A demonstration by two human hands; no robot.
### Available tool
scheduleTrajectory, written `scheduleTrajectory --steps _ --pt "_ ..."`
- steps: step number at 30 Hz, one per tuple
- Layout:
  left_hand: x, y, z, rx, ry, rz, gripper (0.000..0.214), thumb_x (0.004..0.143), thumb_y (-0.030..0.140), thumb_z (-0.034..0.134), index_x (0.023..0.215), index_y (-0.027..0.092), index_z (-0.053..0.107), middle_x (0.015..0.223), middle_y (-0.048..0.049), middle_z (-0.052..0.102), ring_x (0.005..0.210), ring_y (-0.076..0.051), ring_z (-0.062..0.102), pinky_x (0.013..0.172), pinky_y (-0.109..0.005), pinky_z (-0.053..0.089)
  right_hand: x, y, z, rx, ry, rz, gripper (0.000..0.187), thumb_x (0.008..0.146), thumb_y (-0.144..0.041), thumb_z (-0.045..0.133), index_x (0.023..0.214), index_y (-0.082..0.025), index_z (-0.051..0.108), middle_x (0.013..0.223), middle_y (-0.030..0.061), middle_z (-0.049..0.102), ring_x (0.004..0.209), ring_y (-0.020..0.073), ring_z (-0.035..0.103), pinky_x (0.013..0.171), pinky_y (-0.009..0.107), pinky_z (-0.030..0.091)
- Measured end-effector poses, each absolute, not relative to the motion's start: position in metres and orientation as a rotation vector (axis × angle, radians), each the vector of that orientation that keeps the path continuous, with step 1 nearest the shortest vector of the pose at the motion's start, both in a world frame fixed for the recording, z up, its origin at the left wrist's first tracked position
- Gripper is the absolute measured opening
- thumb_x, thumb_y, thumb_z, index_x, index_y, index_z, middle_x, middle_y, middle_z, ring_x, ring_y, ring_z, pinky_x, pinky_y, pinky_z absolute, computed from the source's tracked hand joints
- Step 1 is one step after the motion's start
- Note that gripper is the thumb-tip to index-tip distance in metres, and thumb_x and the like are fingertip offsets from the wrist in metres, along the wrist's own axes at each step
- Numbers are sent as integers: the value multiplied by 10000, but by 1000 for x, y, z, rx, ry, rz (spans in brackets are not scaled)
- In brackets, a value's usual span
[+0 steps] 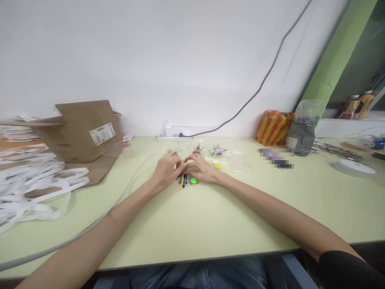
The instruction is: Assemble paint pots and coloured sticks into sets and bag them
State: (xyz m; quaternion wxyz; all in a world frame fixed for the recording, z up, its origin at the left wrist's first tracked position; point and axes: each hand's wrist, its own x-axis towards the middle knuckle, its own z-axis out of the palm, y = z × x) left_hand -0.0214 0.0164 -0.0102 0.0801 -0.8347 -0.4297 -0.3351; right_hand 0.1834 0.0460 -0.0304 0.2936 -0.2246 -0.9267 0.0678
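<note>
My left hand (167, 168) and my right hand (200, 167) meet over the table, fingertips nearly touching. The fingers of both are bent and pinched together, and what they hold is too small and hidden to name. Just below the fingertips, small arrow-tipped plastic pieces (183, 181) in red, black and blue point towards me. Beside them, under my right hand, is a round bright-green piece (193, 181). Behind the hands lie several clear bags of coloured small parts (218, 150). A yellow part (217, 165) is near my right wrist.
An open cardboard box (87, 132) and tangled white strips (45, 188) are at left. A grey cable (120, 198) crosses beneath my left arm. A power strip (173, 137) is by the wall. Right: a pixelated object (276, 158), a striped bag (272, 128) and a white spool (356, 167).
</note>
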Motion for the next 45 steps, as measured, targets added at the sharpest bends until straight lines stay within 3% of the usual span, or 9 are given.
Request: scheduleTrajectory --steps 8,14,19,22,26,32,37,42,45 --pt "-21 17 -9 -2472 -1314 -1009 339 936 246 471 610 207 556 638 -29 587 734 -194 553 809 -341 455 162 78 -26 -687 -2511 237 67 844 -250 754 861 -185 748 1103 85 639 1085 250 507 997 416 399" --pt "-19 13 -2 -2421 -1277 -1053 336 978 264 424 669 209 545 689 -32 609 776 -203 547 769 -339 422 171 67 -10 -651 -2405 115 48 911 -164 640 871 -173 666 1082 88 636 1080 233 509 974 395 394" --pt "-15 6 0 -2587 -1169 -974 231 965 338 508 818 209 631 743 -21 632 817 -200 572 837 -359 425 191 37 2 -776 -2377 -47 104 937 -105 535 919 -182 603 1082 123 644 1178 264 481 984 416 382" --pt "-9 1 -1 -2686 -1108 -852 274 952 399 548 781 207 643 700 -24 599 785 -201 571 778 -348 428 203 18 2 -914 -2334 -43 135 926 -74 485 919 -187 558 990 119 644 1065 266 521 907 396 401" --pt "1 -7 -2 -2754 -1057 -765 315 947 417 561 727 199 617 708 -38 570 760 -202 554 701 -328 412 212 -1 -5 -963 -2209 211 147 897 -75 434 852 -205 487 800 37 585 788 200 514 717 305 379" --pt "-1 -9 2 -2887 -1246 -865 406 1018 348 405 651 198 492 690 -13 489 646 -161 486 642 -307 386 208 -14 -18 -886 -1955 842 62 930 -264 467 896 -214 484 585 -73 470 537 116 406 556 234 311" --pt "-12 4 6 -2916 -1188 -902 405 988 339 446 614 199 519 708 -19 547 726 -174 508 746 -326 418 209 -13 -20 -935 -1738 1179 174 868 -368 576 894 -208 513 548 -79 500 461 88 373 465 204 259" --pt "-14 6 3 -2879 -1045 -754 334 918 270 514 600 195 584 1045 -61 637 992 -223 541 925 -384 417 211 -13 -22 -937 -1763 1261 166 819 -318 614 898 -206 519 513 -94 495 435 75 354 437 186 237" --pt "-13 5 1 -2855 -1045 -713 319 897 241 523 588 191 583 1113 -61 627 1068 -241 539 984 -423 396 211 -12 -24 -976 -1781 1275 157 813 -309 622 880 -204 527 513 -91 502 438 70 360 439 179 260"
